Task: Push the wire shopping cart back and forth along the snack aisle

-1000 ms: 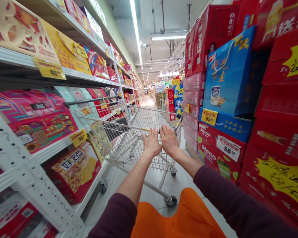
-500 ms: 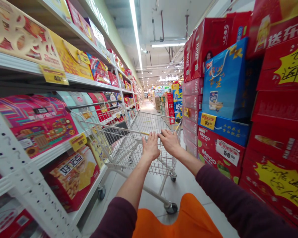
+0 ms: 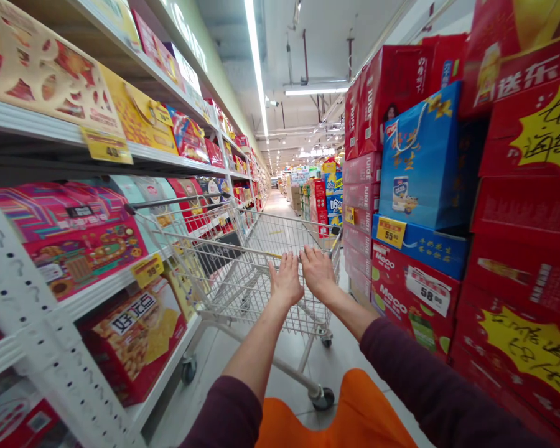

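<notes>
A wire shopping cart stands at an angle in front of me, its metal basket holding no goods that I can make out. On its near top rim lies my left hand, fingers together over the rim and thumb apart. Close beside it my right hand has its fingers bent over the same rim, shut on it. The undersides of both hands are hidden. The cart's handle bar is at the left, near the shelves. A front caster rests on the tiled floor near my orange-clothed knees.
White shelves with boxed snacks and yellow price tags line the left side. Stacked red drink cartons and a blue gift bag rise close on the right. Between them the aisle floor runs on ahead.
My right hand's fingers, more stretched out before, are now bent over the rim. Both hands sit slightly lower and to the right in view. The cart has hardly shifted.
</notes>
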The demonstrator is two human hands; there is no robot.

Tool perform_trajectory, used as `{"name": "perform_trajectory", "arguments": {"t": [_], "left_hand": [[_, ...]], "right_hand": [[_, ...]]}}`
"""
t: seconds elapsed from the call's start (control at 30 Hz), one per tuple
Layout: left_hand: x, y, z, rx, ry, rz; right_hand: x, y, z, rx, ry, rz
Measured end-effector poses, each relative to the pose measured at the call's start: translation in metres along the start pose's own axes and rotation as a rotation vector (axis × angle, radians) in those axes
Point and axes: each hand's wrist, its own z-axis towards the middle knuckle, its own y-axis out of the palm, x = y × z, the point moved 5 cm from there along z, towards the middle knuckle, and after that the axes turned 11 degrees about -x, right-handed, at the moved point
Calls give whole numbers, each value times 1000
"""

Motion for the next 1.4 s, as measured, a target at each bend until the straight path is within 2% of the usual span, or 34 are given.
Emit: {"name": "perform_trajectory", "arguments": {"t": [0.1, 0.23, 0.37, 0.53, 0.67, 0.8, 1.0, 1.13, 1.27, 1.4], "left_hand": [[-1, 1, 0, 16, 16, 1], [-2, 1, -1, 44, 22, -3], [0, 2, -1, 28, 21, 4], [0, 2, 0, 32, -3, 0], [-1, 3, 0, 24, 14, -2], [-2, 4, 0, 40, 19, 3], [0, 1, -1, 25, 16, 2], [5, -3, -3, 11, -26, -21], [10, -1, -2, 3, 11, -12], [8, 3, 0, 14, 39, 21]], "right_hand": [[-3, 4, -1, -25, -19, -33], [7, 1, -13, -27, -43, -40], [16, -5, -18, -13, -2, -28], [3, -6, -4, 10, -4, -15], [-5, -1, 1, -51, -35, -43], [5, -4, -7, -89, -41, -38], [22, -9, -14, -108, 50, -7], [12, -8, -4, -107, 40, 12], [1, -5, 1, -152, 3, -3], [9, -8, -5, -165, -7, 8]]}}
